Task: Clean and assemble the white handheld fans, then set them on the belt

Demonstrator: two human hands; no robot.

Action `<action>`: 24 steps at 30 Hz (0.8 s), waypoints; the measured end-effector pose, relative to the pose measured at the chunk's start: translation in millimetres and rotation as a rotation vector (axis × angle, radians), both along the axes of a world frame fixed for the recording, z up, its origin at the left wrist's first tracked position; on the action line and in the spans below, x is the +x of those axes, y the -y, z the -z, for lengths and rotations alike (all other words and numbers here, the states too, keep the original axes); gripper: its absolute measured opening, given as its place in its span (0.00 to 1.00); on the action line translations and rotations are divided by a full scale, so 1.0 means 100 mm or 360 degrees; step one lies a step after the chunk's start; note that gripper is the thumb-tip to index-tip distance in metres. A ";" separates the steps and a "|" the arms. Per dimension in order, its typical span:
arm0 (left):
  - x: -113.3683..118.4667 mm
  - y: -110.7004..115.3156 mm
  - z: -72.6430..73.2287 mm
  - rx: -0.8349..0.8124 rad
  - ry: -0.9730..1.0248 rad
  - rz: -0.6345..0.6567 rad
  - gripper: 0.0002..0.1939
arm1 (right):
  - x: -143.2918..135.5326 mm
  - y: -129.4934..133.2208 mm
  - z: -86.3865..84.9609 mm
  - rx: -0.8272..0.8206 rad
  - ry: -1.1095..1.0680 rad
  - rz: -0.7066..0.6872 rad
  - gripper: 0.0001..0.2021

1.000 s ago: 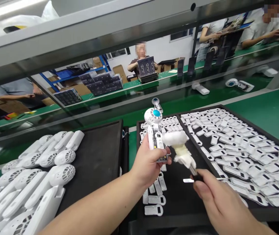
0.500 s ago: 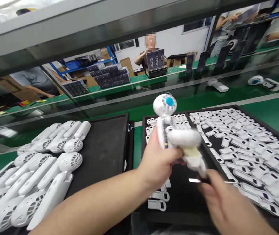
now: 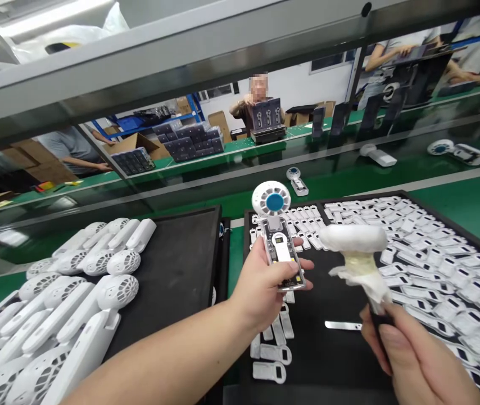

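My left hand (image 3: 259,284) is closed around the handle of a white handheld fan (image 3: 261,199). The fan's round head has a blue centre, and its handle shows a circuit board and a small display piece. To the right, my right hand (image 3: 417,354) grips the dark handle of a mallet (image 3: 353,238), whose white head is held sideways, with yellowish wrapping below it. A thin metal strip (image 3: 343,325) shows beside my right fingers; I cannot tell whether they hold it. Mallet and fan are apart, above a black tray (image 3: 320,354) with white display pieces along its left side.
Another black tray (image 3: 181,247) at left bears several assembled white fans (image 3: 113,292). Many white pieces (image 3: 446,264) cover the right tray. Beyond lie more fans (image 3: 299,183) on the green bench (image 3: 467,197). A grey shelf beam (image 3: 181,56) crosses overhead; co-workers are across the bench.
The mallet has moved right, away from the fan. The fan has turned so its open handle faces me, and my left fingers have loosened behind it.
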State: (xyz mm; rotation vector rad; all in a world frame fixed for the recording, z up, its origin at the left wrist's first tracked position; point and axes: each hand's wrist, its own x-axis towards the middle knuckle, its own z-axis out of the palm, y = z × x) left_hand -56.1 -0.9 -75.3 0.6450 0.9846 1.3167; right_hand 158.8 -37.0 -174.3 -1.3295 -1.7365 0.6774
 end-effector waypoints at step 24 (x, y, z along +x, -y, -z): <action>0.08 -0.01 0.16 0.0019 -0.0313 0.0112 0.23 | -0.07 -0.15 -0.18 0.0367 0.0504 -0.0343 0.16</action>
